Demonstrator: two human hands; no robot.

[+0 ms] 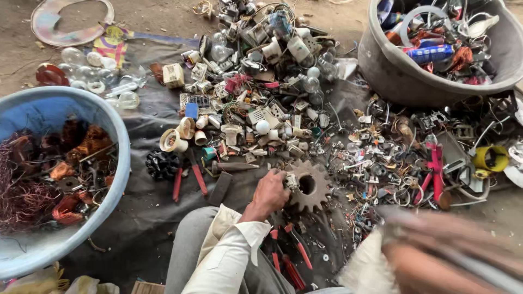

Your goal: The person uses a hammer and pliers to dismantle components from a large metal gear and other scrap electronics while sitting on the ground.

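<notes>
Sprocket (pixel 309 185), rusty and toothed with a round bore, lies flat on the dark ground cloth (pixel 141 207) just in front of the person's knees, and the left hand (pixel 271 191) is closed on a small pale metal part pressed against its left edge. What that small part is cannot be told from here. The right hand (pixel 436 256) is a motion-blurred smear at the lower right corner, so whether it is apart or gripping anything cannot be told.

Judging by how things lie, the sorting of this scrap looks well under way but far from finished. The blue basin (pixel 117 136) on the left already holds a fair heap of copper wire and windings, and the grey tub (pixel 392 76) at the upper right is loaded with mixed plastic and metal pieces. A group of clear glass bulbs (pixel 98 76) sits apart at the upper left. Still left is a broad heap of mixed scrap (pixel 261 92) spread across the cloth beyond the sprocket: switches, white fittings, rings, clips and wire ends, all unsorted. Red-handled pliers (pixel 188 177) lie just left of the hand, with more red-handled tools near the knees
</notes>
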